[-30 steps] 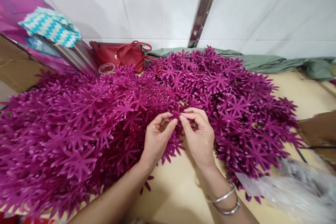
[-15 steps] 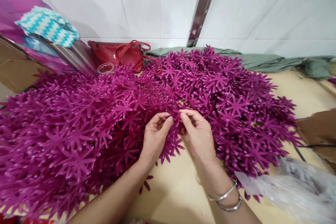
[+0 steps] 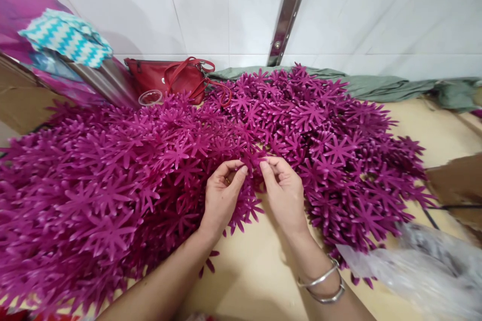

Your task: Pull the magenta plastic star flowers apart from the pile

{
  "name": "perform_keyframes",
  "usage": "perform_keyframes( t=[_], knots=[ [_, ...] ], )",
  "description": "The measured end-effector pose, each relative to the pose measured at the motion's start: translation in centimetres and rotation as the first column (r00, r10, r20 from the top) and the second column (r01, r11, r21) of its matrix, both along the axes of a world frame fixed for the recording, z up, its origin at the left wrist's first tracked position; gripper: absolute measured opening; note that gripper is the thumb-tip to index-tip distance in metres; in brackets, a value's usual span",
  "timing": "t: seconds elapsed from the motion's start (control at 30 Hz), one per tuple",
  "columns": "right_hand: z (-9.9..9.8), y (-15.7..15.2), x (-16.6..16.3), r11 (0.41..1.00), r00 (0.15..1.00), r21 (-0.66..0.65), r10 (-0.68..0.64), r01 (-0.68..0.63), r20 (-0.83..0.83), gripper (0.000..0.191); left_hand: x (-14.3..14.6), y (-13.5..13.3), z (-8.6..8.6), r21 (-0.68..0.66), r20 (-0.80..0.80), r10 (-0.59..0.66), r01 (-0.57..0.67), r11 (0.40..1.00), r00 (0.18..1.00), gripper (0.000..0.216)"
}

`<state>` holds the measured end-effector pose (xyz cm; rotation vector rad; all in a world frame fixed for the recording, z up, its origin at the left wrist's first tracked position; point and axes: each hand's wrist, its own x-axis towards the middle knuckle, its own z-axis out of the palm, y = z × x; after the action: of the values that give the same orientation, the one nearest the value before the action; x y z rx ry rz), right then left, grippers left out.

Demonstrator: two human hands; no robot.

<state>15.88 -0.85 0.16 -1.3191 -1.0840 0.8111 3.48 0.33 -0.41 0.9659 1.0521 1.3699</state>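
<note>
A large heap of magenta plastic flower pieces (image 3: 113, 180) covers the tan table (image 3: 256, 271). My left hand (image 3: 222, 195) and my right hand (image 3: 284, 193) meet at the heap's front edge. Both pinch the same magenta flower piece (image 3: 253, 161) between thumb and fingertips. The fingers of each hand are curled closed around it. Silver bangles (image 3: 324, 286) sit on my right wrist.
A red handbag (image 3: 169, 77) and a small clear cup (image 3: 150, 97) stand by the tiled wall. A metal bracket (image 3: 288, 10) runs up the wall. Green cloth (image 3: 395, 88) lies at the back right, a clear plastic bag (image 3: 414, 271) at the front right, a cardboard box (image 3: 455, 190) beyond it.
Both hands stay pinched on the flower piece and have barely shifted; the fingertips have moved slightly closer together and a little to the left.
</note>
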Motion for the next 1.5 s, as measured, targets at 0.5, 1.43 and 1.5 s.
perform_keyframes(
  t=[0.5,1.43,1.5],
  knots=[
    [-0.5,-0.1,0.2,0.999,0.99,0.015,-0.035,0.033,0.139,0.017,0.3,-0.1,0.0,0.031,0.005,-0.016,0.016,0.999,1.0,0.023],
    [-0.9,0.8,0.1,0.988,0.97,0.048,0.151,-0.145,-0.191,0.006,-0.8,0.8,-1.2,-0.017,0.054,0.075,-0.074,0.997,0.996,0.025],
    [-1.1,1.0,0.1,0.995,0.935,0.058,0.09,-0.075,-0.344,0.01,-0.8,0.9,-1.4,-0.013,0.067,0.085,-0.084,0.996,0.994,0.025]
  ],
)
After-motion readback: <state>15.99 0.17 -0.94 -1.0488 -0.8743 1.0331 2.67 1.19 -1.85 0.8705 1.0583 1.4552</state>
